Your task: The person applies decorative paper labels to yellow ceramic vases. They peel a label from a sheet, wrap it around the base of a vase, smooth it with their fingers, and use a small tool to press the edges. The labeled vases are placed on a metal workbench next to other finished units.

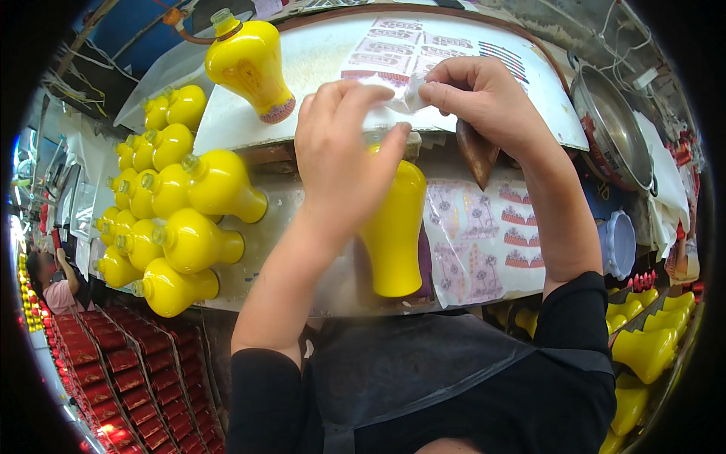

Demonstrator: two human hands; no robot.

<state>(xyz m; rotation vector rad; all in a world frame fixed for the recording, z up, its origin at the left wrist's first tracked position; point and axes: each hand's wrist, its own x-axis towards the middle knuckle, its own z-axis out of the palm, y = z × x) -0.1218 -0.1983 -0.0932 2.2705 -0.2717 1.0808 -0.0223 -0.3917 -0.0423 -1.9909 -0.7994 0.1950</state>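
My right hand (pixel 480 98) pinches a crumpled piece of thin white backing paper (pixel 412 92) between thumb and fingertips. Tucked below that hand is a brown, pointed, blade-like tool (pixel 476 153). My left hand (pixel 340 147) is just left of the paper with thumb and fingers apart; whether a fingertip touches the paper I cannot tell. Under and behind my left hand, a glossy yellow vase (pixel 395 227) rests at the front of the bench, its neck partly hidden. Beside it lies a sheet of printed decals (pixel 484 253) with tree-like motifs and reddish borders.
A decorated yellow vase (pixel 249 64) stands on the white board (pixel 318 76), where more decal sheets (pixel 401 45) lie. Several plain yellow vases (pixel 193 238) crowd the left. A metal pan (pixel 612 125) and pale bucket (pixel 618 242) are right. Racked red items (pixel 125 363) fill the lower left.
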